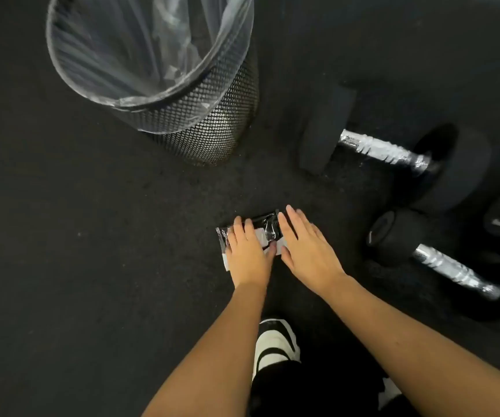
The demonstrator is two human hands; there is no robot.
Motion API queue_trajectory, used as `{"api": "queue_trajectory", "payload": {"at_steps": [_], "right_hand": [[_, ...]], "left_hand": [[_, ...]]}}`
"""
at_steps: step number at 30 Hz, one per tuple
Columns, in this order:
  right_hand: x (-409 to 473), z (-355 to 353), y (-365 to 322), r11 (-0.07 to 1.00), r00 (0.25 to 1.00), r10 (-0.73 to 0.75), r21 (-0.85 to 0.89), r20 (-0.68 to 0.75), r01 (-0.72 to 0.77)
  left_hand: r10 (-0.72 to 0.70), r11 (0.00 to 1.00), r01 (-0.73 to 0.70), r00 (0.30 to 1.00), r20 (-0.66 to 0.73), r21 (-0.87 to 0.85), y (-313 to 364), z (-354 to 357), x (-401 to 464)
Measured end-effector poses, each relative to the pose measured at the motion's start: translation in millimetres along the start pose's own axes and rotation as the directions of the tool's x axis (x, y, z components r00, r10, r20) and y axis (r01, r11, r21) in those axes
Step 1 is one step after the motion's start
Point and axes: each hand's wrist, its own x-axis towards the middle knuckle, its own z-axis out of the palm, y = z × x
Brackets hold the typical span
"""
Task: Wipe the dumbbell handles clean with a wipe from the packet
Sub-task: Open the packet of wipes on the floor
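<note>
Packet (265, 228) lies flat on the dark floor (77, 236), centre of view, just far of both hands; black glossy wrap with a pale patch on top, probably the reseal flap. Left hand (248, 251) rests on the packet's left half, fingers straight and spread, pressing down, not curled round anything. A pale edge shows under this hand at the near-left side; cannot tell if it is a wipe or part of the flap. Right hand (305, 248) sits over the packet's right end, fingers straight and together, touching or just above it; no grasp visible.

Two dumbbells lie to the right, well apart from the packet: far dumbbell (387, 150) with chrome handle bare between black heads, near dumbbell (453, 267) likewise, handle angled toward the near right. Neither is touched.

Step in hand, as a judgement: getting a wipe out, left hand steadying the packet while the right goes for the flap. No handle wiping begun, so the task is at its start.

Next move calls for a fingertip pinch on the flap edge or the wipe, peel and pull up while the left keeps the packet pinned, then a reach right to a handle.

Mesh bin (188, 115) with clear liner stands far left of the packet. Shoe (275, 341) shows near, between the forearms.
</note>
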Motion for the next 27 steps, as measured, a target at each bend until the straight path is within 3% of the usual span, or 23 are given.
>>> {"api": "queue_trajectory", "payload": {"at_steps": [4,9,13,18,27], "right_hand": [[11,4,0,0.993,0.997,0.070,0.092,0.013,-0.071],[31,10,-7,0.947,0.983,0.136,0.276,0.120,-0.165],[48,15,-17,0.886,0.954,0.232,0.363,0.191,-0.288],[57,26,-35,0.851,0.904,0.360,0.316,0.229,-0.419],[60,25,-39,0.824,0.910,0.354,0.388,0.216,-0.413]], "left_hand": [[-0.073,0.990,0.056,0.988,-0.133,-0.129,-9,8,7],[-0.253,0.919,0.191,0.957,-0.142,-0.346,-9,6,10],[-0.260,0.879,0.171,0.954,-0.146,-0.445,-6,8,4],[-0.269,0.843,0.174,0.956,-0.120,-0.509,-6,6,1],[-0.240,0.827,0.192,0.971,-0.023,-0.528,-12,6,-6]]}}
